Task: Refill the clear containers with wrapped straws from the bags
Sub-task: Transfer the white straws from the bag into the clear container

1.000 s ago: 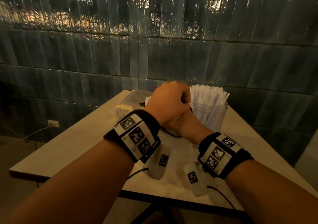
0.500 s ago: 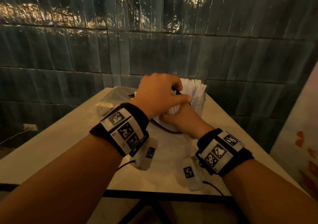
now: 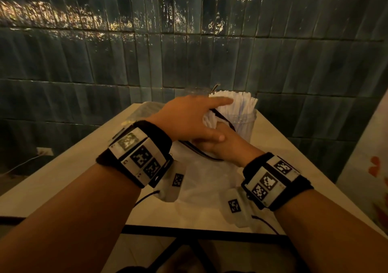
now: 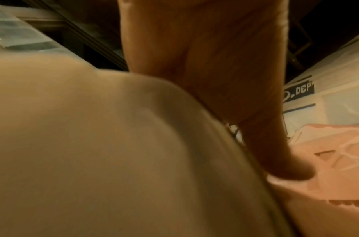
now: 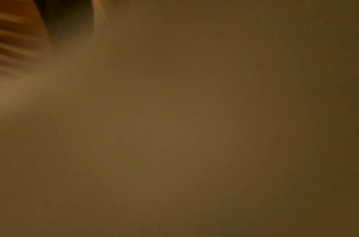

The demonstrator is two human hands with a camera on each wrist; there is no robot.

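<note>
A clear container packed with white wrapped straws stands at the far end of the table. My left hand lies flat over it with fingers straight, and the index fingertip touches the straw tops. Under it, my right hand grips a small bundle of wrapped straws next to the container; its fingers are mostly hidden. A clear plastic bag lies crumpled between my wrists. The left wrist view shows printed bag plastic. The right wrist view is a brown blur.
A second clear container stands behind my left hand against the tiled wall. Another plastic bag lies at the table's far left. The table's black front edge runs near my forearms.
My left hand was curled over the bundle; its fingers have straightened and stretched right to the container's straws. The right hand stays under it.
</note>
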